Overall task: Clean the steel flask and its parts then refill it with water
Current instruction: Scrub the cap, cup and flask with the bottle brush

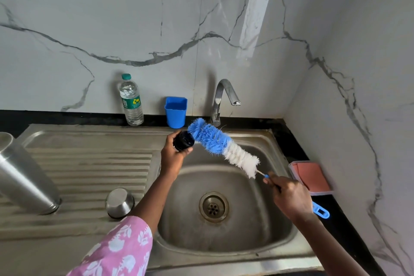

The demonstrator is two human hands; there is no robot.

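My left hand grips a dark round flask stopper over the back left of the sink basin. My right hand holds the blue handle of a bottle brush, whose blue and white bristles slant up to the left; the blue tip touches the stopper. The steel flask body stands mouth down on the ribbed drainboard at the far left. A small steel cup sits upside down on the drainboard near the basin.
A steel tap rises behind the basin, with no water running. A blue plastic cup and a clear water bottle stand against the marble wall. A pink sponge cloth lies on the black counter at the right.
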